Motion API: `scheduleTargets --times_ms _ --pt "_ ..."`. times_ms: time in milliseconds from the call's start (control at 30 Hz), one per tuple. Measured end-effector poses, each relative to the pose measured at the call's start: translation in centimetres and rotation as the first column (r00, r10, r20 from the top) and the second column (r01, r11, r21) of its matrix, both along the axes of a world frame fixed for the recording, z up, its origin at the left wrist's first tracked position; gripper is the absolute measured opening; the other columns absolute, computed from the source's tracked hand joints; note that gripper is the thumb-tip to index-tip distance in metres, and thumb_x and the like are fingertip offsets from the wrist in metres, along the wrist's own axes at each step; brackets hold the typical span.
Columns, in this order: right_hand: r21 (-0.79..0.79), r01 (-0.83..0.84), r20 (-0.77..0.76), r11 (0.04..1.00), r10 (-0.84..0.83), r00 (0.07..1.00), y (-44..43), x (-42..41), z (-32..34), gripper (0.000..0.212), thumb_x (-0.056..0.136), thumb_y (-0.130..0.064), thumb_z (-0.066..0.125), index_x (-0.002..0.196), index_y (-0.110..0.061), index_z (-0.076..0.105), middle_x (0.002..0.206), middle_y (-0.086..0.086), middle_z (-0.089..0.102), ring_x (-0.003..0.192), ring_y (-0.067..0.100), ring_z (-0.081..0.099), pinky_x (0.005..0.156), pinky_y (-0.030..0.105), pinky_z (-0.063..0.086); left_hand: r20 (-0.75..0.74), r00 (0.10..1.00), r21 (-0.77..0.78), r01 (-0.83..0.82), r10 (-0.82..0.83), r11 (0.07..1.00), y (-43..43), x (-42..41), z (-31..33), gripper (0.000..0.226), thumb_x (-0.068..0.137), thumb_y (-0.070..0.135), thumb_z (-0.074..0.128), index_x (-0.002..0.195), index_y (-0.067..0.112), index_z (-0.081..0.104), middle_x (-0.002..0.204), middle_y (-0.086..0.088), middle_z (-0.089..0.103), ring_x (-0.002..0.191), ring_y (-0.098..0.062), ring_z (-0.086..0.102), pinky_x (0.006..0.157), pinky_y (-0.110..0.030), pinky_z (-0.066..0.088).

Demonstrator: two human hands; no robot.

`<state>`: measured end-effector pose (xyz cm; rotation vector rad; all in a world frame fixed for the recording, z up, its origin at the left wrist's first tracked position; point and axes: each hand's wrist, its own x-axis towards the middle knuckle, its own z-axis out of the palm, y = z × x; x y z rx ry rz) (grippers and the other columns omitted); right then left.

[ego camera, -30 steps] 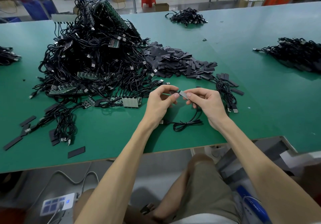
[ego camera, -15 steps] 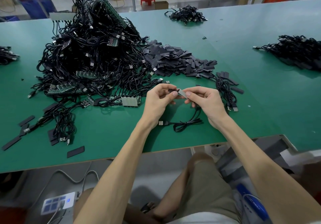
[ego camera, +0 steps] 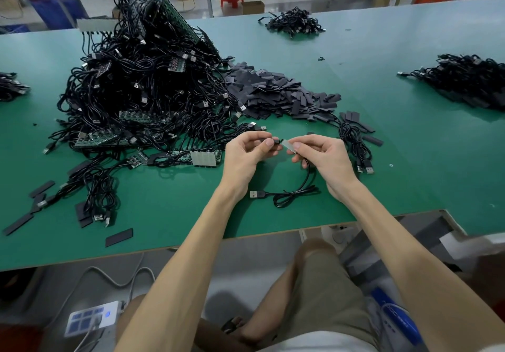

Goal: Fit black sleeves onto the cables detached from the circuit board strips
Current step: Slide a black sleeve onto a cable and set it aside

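Barely any change over the last second: both hands sit in the same pose above the desk (ego camera: 410, 160), just nudged closer. So this is fine alignment, not a new step. The sleeve is not yet on.

Left hand (ego camera: 246, 157): thumb and forefinger clamped on a black sleeve (ego camera: 276, 141), which pokes out past the thumb tip toward the right hand.

Right hand (ego camera: 325, 160): thumb and forefinger pinched on the grey board end (ego camera: 287, 145) of the cable (ego camera: 306, 177), aimed back at the left hand.

Sleeve mouth and board end meet between the two sets of fingertips. They look to be touching, but I can't tell whether the tip is already inside the mouth; it's too small at this range.

The cable drops from under the right hand's palm to a loose coil on the desk below both wrists, with its USB plug (ego camera: 256, 194) lying under the left wrist.

Sleeve pile (ego camera: 278, 95) is beyond both hands. Cable heap (ego camera: 147, 86) is beyond and outboard of the left hand.

My read: the next move needs the right hand to feed the board end straight in while the left keeps the sleeve mouth open. The risk is the flat sleeve collapsing or the board corner catching.
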<state>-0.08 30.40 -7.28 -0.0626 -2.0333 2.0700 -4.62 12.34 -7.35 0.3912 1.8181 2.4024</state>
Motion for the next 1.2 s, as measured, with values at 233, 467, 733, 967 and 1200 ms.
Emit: scheduleTargets --times_ms 233,467,733,967,1200 --pt "0.031 -0.018 0.003 0.999 0.017 1.000 0.06 -0.12 -0.21 0.012 0.095 -0.004 0.068 0.103 0.001 0.076 0.084 0.013 0.077 0.067 0.015 0.068 0.055 0.022 0.049 -0.011 1.000 -0.027 -0.001 0.001 1.000 -0.08 0.11 0.22 0.023 0.093 -0.003 0.068 0.113 -0.011 0.063 0.104 -0.022 0.075 0.094 -0.030 0.074 0.083 -0.030 0.059" --pt "0.045 -0.054 0.002 0.998 0.054 0.999 0.21 -0.08 -0.29 0.009 0.095 -0.005 0.069 0.101 -0.003 0.076 0.084 0.015 0.077 0.065 0.016 0.068 0.055 0.022 0.050 -0.050 0.999 -0.053 -0.009 0.006 0.999 -0.07 0.09 0.02 0.022 0.092 -0.004 0.068 0.113 -0.010 0.063 0.105 -0.024 0.073 0.096 -0.029 0.072 0.087 -0.034 0.059" --pt "0.072 -0.067 -0.006 0.995 0.068 0.998 0.34 -0.07 -0.28 0.009 0.094 -0.005 0.070 0.098 -0.008 0.078 0.083 0.013 0.077 0.064 0.015 0.065 0.056 0.023 0.050 -0.094 0.995 -0.097 0.030 -0.039 0.995 -0.03 -0.07 -0.15 0.016 0.094 -0.009 0.063 0.110 -0.007 0.063 0.103 -0.020 0.072 0.094 -0.022 0.071 0.088 -0.034 0.058" --pt "0.085 -0.055 0.008 0.995 0.055 0.998 0.20 -0.10 -0.25 0.010 0.095 -0.003 0.069 0.096 -0.008 0.078 0.079 0.012 0.076 0.061 0.012 0.061 0.054 0.020 0.047 -0.120 0.992 -0.128 0.025 -0.040 0.991 -0.06 -0.12 -0.13 0.016 0.094 -0.010 0.061 0.107 -0.002 0.063 0.100 -0.015 0.073 0.092 -0.019 0.071 0.085 -0.030 0.056" --pt "0.069 -0.053 0.013 0.996 0.052 0.999 0.15 -0.13 -0.34 0.007 0.094 -0.005 0.071 0.098 -0.003 0.075 0.080 0.012 0.077 0.061 0.013 0.063 0.053 0.020 0.047 -0.168 0.984 -0.214 0.027 -0.064 0.976 0.01 -0.16 -0.17 0.018 0.090 -0.011 0.064 0.106 -0.003 0.065 0.103 -0.018 0.074 0.092 -0.020 0.070 0.087 -0.030 0.056"
